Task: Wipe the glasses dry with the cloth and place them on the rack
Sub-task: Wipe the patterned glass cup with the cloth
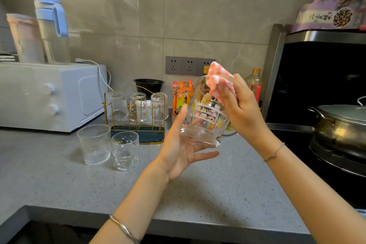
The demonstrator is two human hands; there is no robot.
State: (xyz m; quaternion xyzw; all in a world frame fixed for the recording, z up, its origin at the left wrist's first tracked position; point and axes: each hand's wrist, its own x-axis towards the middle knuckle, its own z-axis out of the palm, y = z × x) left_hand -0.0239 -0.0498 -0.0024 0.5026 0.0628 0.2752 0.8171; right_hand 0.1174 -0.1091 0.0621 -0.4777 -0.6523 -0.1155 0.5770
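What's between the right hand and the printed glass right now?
The pink-and-white cloth: the right hand pinches it against the printed glass near its rim, in the head view.

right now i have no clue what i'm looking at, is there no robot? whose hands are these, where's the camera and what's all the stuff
No machine here: a person wears one camera on the head, so this single picture looks down at their own two hands. The left hand cradles a printed glass on straight fingers; the right hand grips a pink-and-white cloth against its rim. On the grey counter stand two more glasses and a gold rack with three glasses upside down.
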